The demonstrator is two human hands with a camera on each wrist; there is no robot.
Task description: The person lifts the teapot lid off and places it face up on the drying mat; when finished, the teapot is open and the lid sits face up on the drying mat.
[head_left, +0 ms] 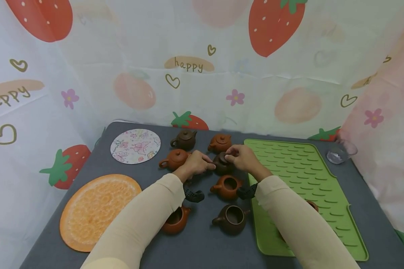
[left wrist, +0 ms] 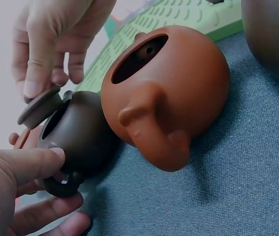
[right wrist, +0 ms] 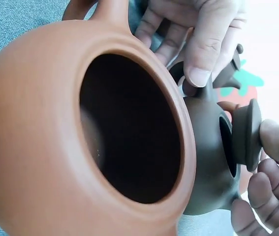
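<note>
My left hand point(head_left: 198, 163) grips the handle of a small dark brown teapot point(head_left: 222, 167), its thumb on top of the handle. My right hand point(head_left: 245, 157) pinches the teapot's lid point(right wrist: 248, 135) by its top. In both wrist views the lid hangs tilted just over the mouth, and a dark gap shows beneath it. An orange-brown teapot without a lid point(left wrist: 178, 83) stands beside the dark one, on the near side. Nearer still is a lidless dark teapot point(head_left: 231, 220).
Lidded teapots stand behind: a dark one point(head_left: 184, 140), an orange one point(head_left: 220, 142) and another orange one point(head_left: 175, 159). A lidless orange pot point(head_left: 176, 222) sits under my left forearm. A green mat point(head_left: 289, 164) lies right, a glass cup point(head_left: 337, 154) beyond it, round mats point(head_left: 101, 209) left.
</note>
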